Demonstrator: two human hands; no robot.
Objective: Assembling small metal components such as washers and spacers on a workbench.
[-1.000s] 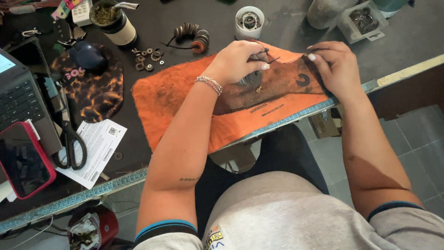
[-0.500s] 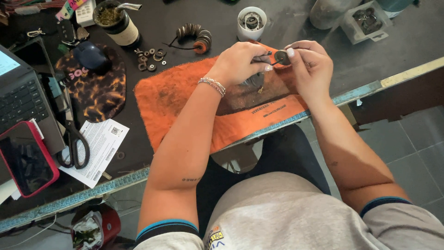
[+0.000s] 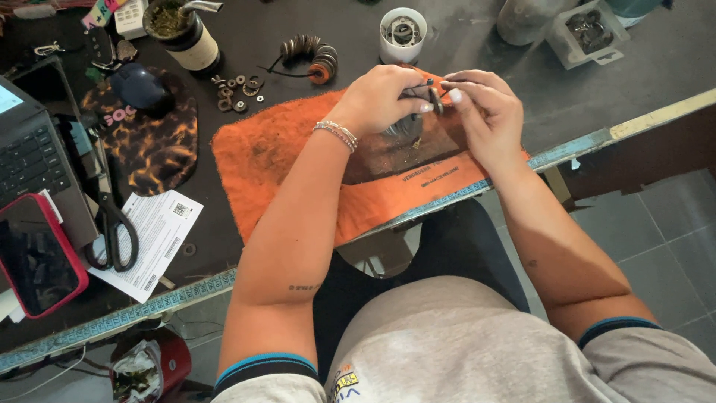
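Against the frame half a second back, both hands have come closer over the far part of the orange cloth [image 3: 298, 160], and the small dark part that showed between the fingertips is now mostly hidden. A second back the right hand lay flat out on the cloth; now it is raised and curled.

The dark desk [image 3: 477, 45] runs across the upper half, its near edge trimmed with a pale blue strip that slants up to the right; the cloth hangs over that edge. Left of the cloth lies a tortoiseshell-patterned mat [image 3: 156, 145] with a dark mouse [image 3: 138, 88] on it, then a laptop [image 3: 30, 157] and a red-cased phone [image 3: 33, 254] at the left border. A white printed slip [image 3: 153, 239] with a small square code lies near the desk's edge, black scissors [image 3: 112, 231] partly on it. At the back stand a dark jar with a cream label [image 3: 186, 37], a white round tub [image 3: 403, 33] and a clear square box of metal bits [image 3: 589, 30]. Bare desk shows to the right of the hands.

The left hand [image 3: 380, 101] and right hand [image 3: 485, 112] meet over the cloth, each grip pressed together on a small dark metal piece [image 3: 431, 95]. Loose washers [image 3: 239, 89] lie beyond the cloth's far corner.
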